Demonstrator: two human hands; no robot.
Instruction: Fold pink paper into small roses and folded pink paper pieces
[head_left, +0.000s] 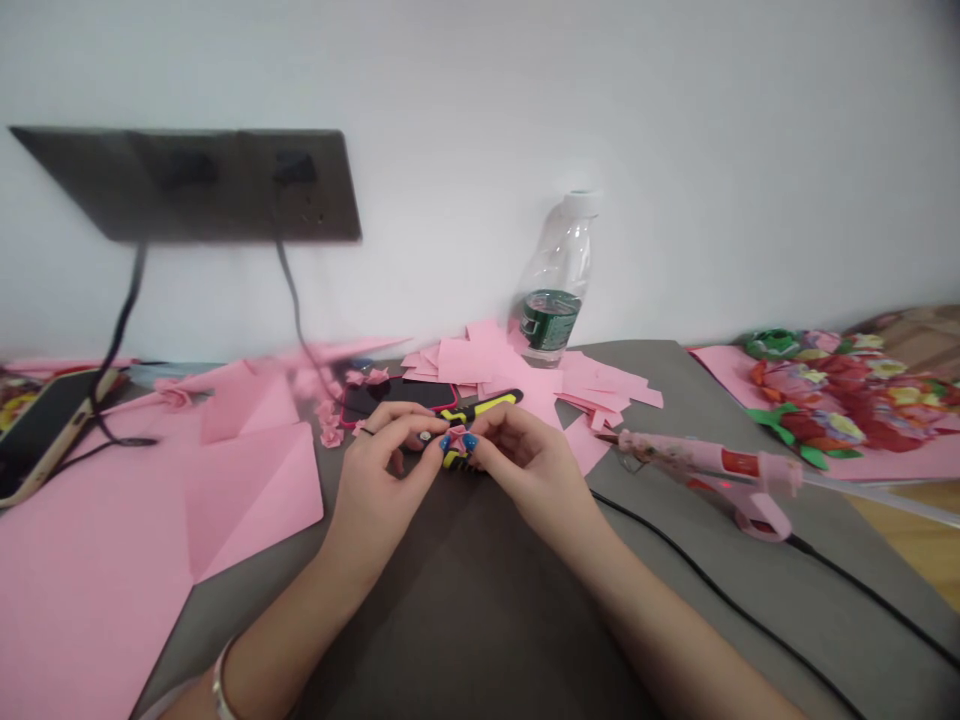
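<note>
My left hand [382, 470] and my right hand [525, 465] meet in front of me, their fingertips pinching a small folded pink paper flower [456, 440]. Just below and behind it lies a tool with yellow-and-black handles [478, 406], probably scissors; my fingers hide its middle. Its blades cannot be seen. Beyond my left fingers is a phone in a pink-edged case [397, 395]. A bangle [221, 685] circles my left wrist.
Loose pink paper squares [510, 365] lie by a plastic water bottle [555, 280] against the wall. Large folded pink sheets [97, 570] spread left, beside another phone [45, 430]. A pink glue gun [712, 470] with black cord lies right, near a paper-flower panel [840, 400].
</note>
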